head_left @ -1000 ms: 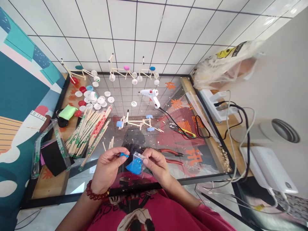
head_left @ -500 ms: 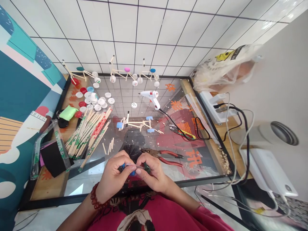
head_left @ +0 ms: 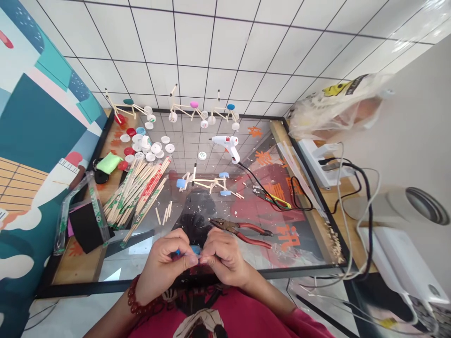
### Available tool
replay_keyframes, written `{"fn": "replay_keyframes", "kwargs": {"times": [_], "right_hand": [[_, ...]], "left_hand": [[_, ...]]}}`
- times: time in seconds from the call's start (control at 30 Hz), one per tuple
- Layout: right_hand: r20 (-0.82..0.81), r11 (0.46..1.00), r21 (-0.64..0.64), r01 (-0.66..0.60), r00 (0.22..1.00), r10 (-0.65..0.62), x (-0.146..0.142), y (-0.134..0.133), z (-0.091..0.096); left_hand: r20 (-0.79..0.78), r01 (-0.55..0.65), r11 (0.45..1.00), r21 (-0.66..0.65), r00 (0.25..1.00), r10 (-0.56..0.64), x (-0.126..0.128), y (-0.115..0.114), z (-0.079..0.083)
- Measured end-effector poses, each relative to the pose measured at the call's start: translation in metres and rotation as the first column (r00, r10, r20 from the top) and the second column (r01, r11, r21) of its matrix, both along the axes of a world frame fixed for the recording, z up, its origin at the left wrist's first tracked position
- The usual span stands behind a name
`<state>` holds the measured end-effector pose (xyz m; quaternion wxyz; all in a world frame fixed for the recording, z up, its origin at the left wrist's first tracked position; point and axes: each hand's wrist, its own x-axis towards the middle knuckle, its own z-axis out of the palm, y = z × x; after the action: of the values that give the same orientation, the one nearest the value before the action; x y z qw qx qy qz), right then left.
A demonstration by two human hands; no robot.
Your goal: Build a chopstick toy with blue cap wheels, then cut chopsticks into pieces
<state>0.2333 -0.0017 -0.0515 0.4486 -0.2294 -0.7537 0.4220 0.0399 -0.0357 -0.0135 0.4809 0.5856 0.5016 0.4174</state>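
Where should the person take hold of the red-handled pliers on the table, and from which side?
Best gripped around the two red handles of the pliers, coming from the right with the right hand. The pliers lie flat, their metal head toward the hands, and the handles spread away to the right, so they seem the easiest part to close a palm around.

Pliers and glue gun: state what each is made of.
The pliers look like dull dark steel at the head, with glossy red handles, probably plastic-coated. The glue gun looks like smooth moulded white plastic, going by its even colour and faint sheen.
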Motion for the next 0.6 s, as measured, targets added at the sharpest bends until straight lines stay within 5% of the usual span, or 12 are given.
{"fn": "replay_keyframes", "kwargs": {"times": [0.2,0.3,0.37,0.43,0.5,0.57,0.6], "right_hand": [[0.037,0.992,0.023,-0.122,0.992,0.121,-0.008,-0.003,0.003],[0.090,0.979,0.072,-0.191,0.979,0.185,-0.009,-0.003,0.004],[0.100,0.982,0.097,-0.161,0.983,0.152,-0.007,-0.003,0.004],[0.106,0.990,0.110,-0.092,0.991,0.080,-0.002,-0.002,0.004],[0.125,0.994,0.109,-0.032,0.992,0.018,0.002,-0.002,0.004],[0.136,0.994,0.111,-0.011,0.991,-0.004,0.004,-0.002,0.004],[0.138,0.993,0.115,-0.014,0.990,-0.003,0.003,-0.002,0.004]], "left_hand": [[-0.102,0.074,0.997,-0.032,0.992,-0.077,-0.019,-0.019,0.010],[-0.159,-0.059,0.998,0.017,0.985,0.061,-0.027,-0.035,0.016],[-0.155,-0.249,0.966,0.068,0.954,0.257,-0.037,-0.046,0.021],[-0.115,-0.519,0.837,0.173,0.834,0.540,-0.053,-0.053,0.025],[-0.082,-0.762,0.585,0.278,0.588,0.805,-0.074,-0.050,0.028],[-0.092,-0.866,0.386,0.319,0.377,0.922,-0.099,-0.039,0.027],[-0.088,-0.872,0.351,0.340,0.342,0.935,-0.111,-0.031,0.025]]}}
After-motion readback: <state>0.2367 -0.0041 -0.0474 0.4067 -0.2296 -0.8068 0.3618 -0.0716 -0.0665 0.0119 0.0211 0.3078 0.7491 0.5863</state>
